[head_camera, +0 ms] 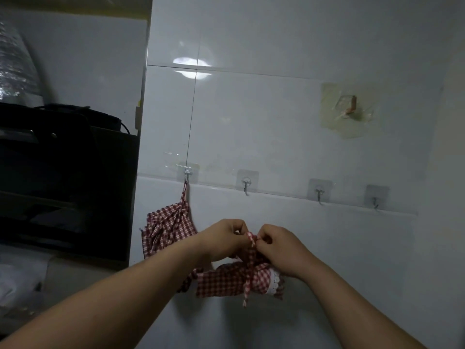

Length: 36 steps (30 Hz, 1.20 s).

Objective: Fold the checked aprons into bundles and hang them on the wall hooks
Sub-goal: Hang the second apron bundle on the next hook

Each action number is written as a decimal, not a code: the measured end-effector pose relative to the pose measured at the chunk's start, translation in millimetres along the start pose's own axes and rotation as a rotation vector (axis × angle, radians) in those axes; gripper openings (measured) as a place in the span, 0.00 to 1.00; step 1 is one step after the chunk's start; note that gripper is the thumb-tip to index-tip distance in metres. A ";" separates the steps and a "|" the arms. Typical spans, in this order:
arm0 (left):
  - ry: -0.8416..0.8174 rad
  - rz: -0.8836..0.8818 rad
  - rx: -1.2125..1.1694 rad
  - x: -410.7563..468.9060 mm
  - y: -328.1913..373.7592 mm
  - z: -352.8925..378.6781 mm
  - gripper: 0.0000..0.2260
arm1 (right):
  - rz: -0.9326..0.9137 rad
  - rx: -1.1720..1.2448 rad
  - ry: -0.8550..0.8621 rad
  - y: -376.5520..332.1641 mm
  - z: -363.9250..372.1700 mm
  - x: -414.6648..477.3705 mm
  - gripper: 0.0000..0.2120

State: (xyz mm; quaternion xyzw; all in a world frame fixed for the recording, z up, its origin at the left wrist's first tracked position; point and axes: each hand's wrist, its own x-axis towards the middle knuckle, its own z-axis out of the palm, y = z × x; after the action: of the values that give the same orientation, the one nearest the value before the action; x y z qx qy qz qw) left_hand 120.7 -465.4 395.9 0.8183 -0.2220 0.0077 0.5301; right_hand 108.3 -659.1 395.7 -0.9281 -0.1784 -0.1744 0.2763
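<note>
Both hands are up by the white wall. The left hand (pixel 224 238) and the right hand (pixel 279 248) pinch the same strap (pixel 251 239). Their fingers (pixel 241 229) are closed on it, close together. The strap is checked red and white. It comes up from the bundle (pixel 234 279), a folded apron that hangs under the hands, in front of the wall.

I think the job now is to make a loop in the strap for hanging. To do it well, keep the strap tight so the bundle does not fall open. Make the loop wide enough to slip over a hook. Then lift it to the free hook (pixel 246 185), which is just above the hands.

One apron (pixel 167 230) hangs from the first hook (pixel 186 175), to the left. Two more hooks (pixel 319 195) to the right hold nothing.

There are no boxes, bowls or baskets to see. Nothing here holds anything inside it.
</note>
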 end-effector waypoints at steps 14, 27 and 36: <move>0.200 0.079 0.134 -3.4 -30.9 47.4 0.06 | 0.127 0.247 -0.121 18.3 18.6 -30.2 0.12; 0.683 0.233 0.130 39.3 -0.1 9.8 0.07 | 0.145 0.190 0.345 -19.2 -10.3 55.6 0.07; 0.801 0.256 0.041 60.1 23.1 -8.2 0.08 | 0.105 -0.019 0.347 -43.0 -37.7 93.0 0.07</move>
State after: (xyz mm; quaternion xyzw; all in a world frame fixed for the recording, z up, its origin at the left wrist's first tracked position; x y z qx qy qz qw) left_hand 168.1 -487.4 434.4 0.7270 -0.0983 0.3955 0.5527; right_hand 162.9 -625.3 484.1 -0.8946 -0.0776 -0.3192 0.3028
